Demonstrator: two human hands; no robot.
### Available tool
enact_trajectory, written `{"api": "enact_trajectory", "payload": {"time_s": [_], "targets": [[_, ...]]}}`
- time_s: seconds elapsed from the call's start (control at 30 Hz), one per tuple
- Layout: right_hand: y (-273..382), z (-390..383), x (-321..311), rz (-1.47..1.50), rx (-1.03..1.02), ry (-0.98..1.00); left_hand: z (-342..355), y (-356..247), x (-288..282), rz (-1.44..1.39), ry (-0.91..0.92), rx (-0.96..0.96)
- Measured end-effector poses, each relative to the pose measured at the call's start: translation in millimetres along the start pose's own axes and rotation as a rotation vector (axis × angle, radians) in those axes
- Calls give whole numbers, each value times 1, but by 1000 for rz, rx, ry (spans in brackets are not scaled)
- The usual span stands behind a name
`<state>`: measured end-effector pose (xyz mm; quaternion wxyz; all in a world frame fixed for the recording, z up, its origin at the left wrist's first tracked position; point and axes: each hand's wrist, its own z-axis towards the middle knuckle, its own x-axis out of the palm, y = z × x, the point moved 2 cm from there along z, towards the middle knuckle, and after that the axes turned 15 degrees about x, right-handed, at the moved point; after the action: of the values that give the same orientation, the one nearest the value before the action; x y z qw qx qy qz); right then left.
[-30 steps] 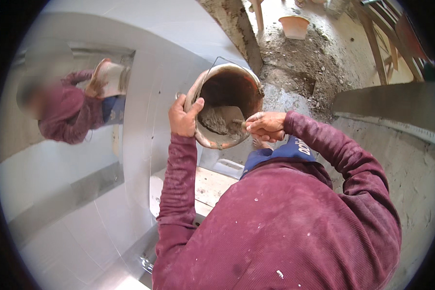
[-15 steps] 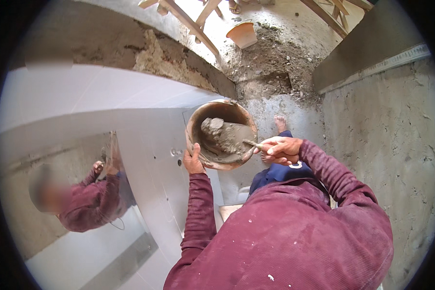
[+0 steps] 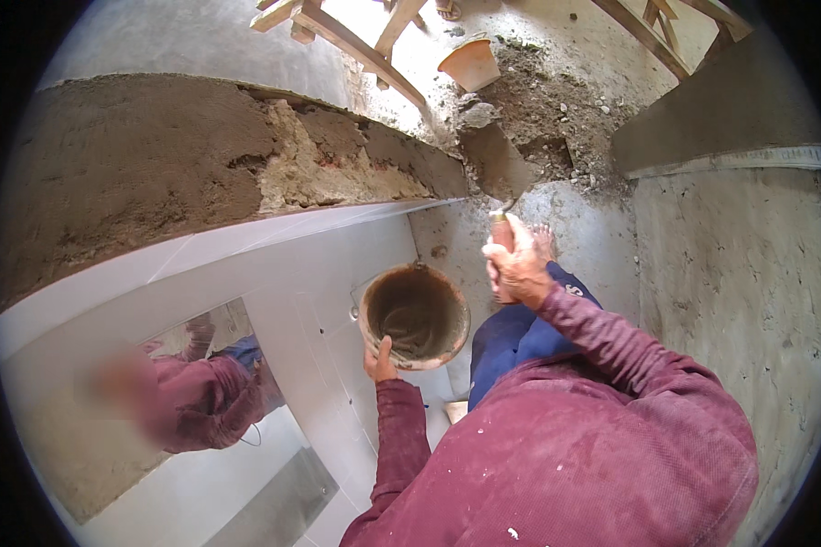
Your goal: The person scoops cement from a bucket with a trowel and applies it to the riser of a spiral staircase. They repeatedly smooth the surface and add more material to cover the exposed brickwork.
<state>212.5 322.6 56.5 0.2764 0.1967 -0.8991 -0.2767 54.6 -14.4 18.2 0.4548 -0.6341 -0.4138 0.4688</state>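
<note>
My left hand [image 3: 382,361] grips the near-left rim of a round bucket [image 3: 461,317], its thumb over the edge. Wet grey mortar [image 3: 410,330] lies in the bottom of the bucket. Held out beyond the bucket to the right, a trowel [image 3: 494,159] has its wooden handle wrapped in the fingers of my right hand [image 3: 520,266]. A lump of mortar sits at the far tip of the trowel's blade, and a smear covers the blade's face.
A rough mortared wall top [image 3: 137,164] with a crumbled patch runs along the far left, above white tiles [image 3: 310,264]. A mirror [image 3: 219,365] reflects me. Beyond are rubble [image 3: 556,118], an orange bucket [image 3: 471,66] and wooden trestles [image 3: 360,46]. A plastered wall [image 3: 730,255] stands at right.
The trowel has come out of the bucket with mortar on it and moved up, away from me. The bucket in my left hand has dropped lower in view.
</note>
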Motion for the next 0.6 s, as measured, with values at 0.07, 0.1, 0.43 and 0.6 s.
{"api": "enact_trajectory", "payload": {"time_s": [0.07,0.1,0.43,0.6], "targets": [[-30,40,34,-145,-213,-202,-1,-6,-9,-13,-27,-26],[-40,57,57,-230,-318,-284,3,-4,-17,34,-34,-40],[26,75,61,484,508,407,27,0,-43,34,-28,-83],[19,136,56,596,661,794,33,0,-44,62,-43,-67]]}}
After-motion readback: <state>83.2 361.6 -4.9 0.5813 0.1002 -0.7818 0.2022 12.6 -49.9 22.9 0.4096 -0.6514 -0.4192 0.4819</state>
